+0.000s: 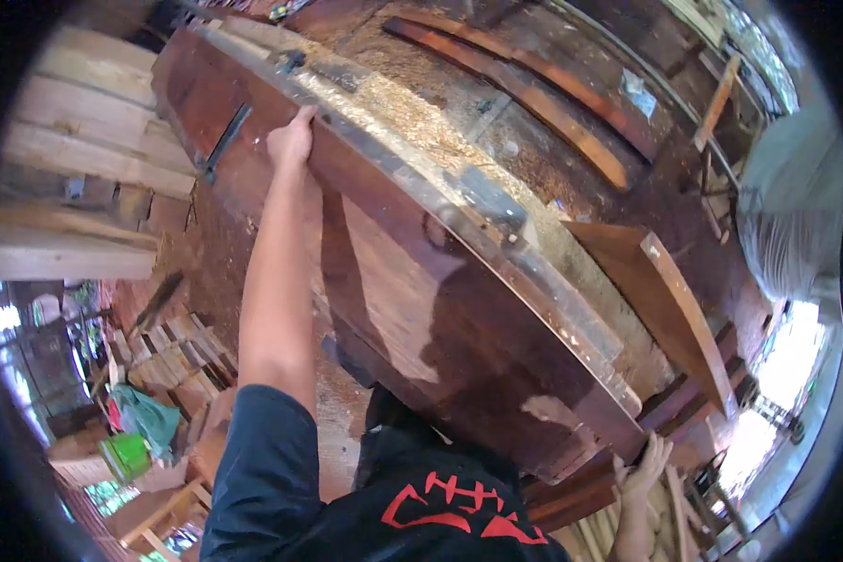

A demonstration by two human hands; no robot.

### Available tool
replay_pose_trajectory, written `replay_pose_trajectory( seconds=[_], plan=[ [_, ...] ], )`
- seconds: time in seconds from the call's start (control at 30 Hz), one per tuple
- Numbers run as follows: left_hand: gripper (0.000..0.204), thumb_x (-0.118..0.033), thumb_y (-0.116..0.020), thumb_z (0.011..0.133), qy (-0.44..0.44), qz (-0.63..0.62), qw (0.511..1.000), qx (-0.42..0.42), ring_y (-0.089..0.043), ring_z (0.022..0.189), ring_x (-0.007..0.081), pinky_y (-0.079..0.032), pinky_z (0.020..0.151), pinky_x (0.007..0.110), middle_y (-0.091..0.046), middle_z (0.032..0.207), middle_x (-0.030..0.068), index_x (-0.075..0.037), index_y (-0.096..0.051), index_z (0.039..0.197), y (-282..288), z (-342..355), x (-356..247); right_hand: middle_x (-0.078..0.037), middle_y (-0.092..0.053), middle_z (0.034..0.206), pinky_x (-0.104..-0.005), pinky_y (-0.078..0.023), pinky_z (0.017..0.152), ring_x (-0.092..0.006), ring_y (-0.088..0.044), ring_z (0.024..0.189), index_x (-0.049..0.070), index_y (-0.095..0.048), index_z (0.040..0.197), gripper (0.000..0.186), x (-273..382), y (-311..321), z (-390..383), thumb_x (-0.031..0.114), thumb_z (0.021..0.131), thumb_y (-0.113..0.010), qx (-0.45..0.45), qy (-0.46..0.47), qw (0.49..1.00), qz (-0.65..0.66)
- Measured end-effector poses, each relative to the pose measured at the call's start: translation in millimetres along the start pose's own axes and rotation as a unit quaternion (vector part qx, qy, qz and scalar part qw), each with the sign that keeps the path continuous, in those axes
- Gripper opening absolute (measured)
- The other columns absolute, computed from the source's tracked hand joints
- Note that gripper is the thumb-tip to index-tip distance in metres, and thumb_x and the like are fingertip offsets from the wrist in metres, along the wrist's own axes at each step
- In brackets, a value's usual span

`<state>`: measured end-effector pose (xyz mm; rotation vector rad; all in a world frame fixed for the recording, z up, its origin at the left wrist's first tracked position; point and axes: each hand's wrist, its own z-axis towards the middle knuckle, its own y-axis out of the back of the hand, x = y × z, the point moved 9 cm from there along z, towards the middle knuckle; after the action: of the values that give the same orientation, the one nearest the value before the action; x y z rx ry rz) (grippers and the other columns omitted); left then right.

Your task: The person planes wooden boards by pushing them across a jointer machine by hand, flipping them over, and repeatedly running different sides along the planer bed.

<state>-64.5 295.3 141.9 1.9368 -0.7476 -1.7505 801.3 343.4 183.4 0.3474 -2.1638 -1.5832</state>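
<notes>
A large dark brown wooden board (506, 318) runs slantwise across the middle, from the upper left down to the lower right, tilted along a bench (553, 281). My left hand (290, 140) is closed over its far long edge near the upper end, with the arm stretched out. At the board's lower right end, my right hand (643, 468) grips the corner; part of that hand is hidden. A dark narrow strip (227, 140) shows near the upper left end. Shadows of my arm and head fall across the glossy face.
Sawdust (393, 103) covers ground beyond the bench. Long reddish planks (534, 84) lie there, and a brown plank (670, 309) slants at the right. Pale beams (84, 131) are stacked at the left, above wood blocks (183, 351) and a green bucket (126, 454). A whitish sheet (796, 197) hangs at the right.
</notes>
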Motion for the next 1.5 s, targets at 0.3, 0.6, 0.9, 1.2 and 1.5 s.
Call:
replay_pose_trajectory(
  seconds=[0.3,0.6,0.9,1.2,1.5],
  plan=[
    [0.08,-0.057,-0.079,0.069,0.003,0.017,0.999,0.041,-0.068,0.115,0.0394,-0.052,0.099,0.043,-0.067,0.122,0.0328,0.012,-0.072,0.109,1.8,39.3,-20.9,-0.028,-0.048,0.142,-0.0649,-0.026,0.118,-0.0555,-0.038,0.137,-0.004,-0.041,0.147,0.092,18.5,-14.3,6.9,0.047,0.082,-0.082,-0.097,0.073,0.99,-0.068],
    [0.08,-0.057,-0.081,0.074,-0.025,-0.018,0.999,0.03,-0.069,0.112,0.0386,-0.055,0.095,0.042,-0.07,0.12,0.0287,0.011,-0.07,0.114,11.4,130.3,-18.8,-0.026,-0.052,0.136,-0.0632,-0.028,0.116,-0.0532,-0.042,0.131,-0.003,-0.045,0.145,0.091,122.8,-9.6,76.2,0.041,0.076,-0.085,-0.084,0.047,0.995,-0.023],
    [0.097,-0.077,-0.051,0.09,0.006,-0.225,0.955,0.195,-0.045,0.143,0.0403,-0.031,0.12,0.044,-0.049,0.15,0.0279,0.001,-0.049,0.148,-32.0,-59.0,44.9,-0.026,-0.053,0.127,-0.0553,-0.039,0.101,-0.045,-0.05,0.116,0.017,-0.054,0.147,0.074,194.0,12.0,86.8,0.031,0.078,-0.078,-0.044,0.205,0.978,-0.021],
    [0.084,-0.071,-0.075,0.076,-0.025,-0.166,0.97,0.177,-0.068,0.084,0.0316,-0.053,0.076,0.043,-0.069,0.087,0.0217,0.007,-0.062,0.103,-30.8,-135.1,54.9,-0.028,-0.057,0.131,-0.0524,-0.045,0.094,-0.0446,-0.057,0.106,0.011,-0.071,0.127,0.042,187.7,17.5,83.5,0.015,0.085,-0.072,-0.135,0.305,0.938,0.094],
    [0.08,-0.066,-0.078,0.077,0.004,-0.168,0.97,0.176,-0.069,0.089,0.0294,-0.053,0.08,0.042,-0.071,0.091,0.0228,0.011,-0.067,0.093,-23.1,-80.3,56.0,-0.026,-0.055,0.139,-0.0503,-0.044,0.089,-0.0414,-0.056,0.104,0.015,-0.072,0.126,0.043,238.3,14.0,108.2,0.015,0.084,-0.073,-0.138,0.323,0.933,0.083]
  ],
)
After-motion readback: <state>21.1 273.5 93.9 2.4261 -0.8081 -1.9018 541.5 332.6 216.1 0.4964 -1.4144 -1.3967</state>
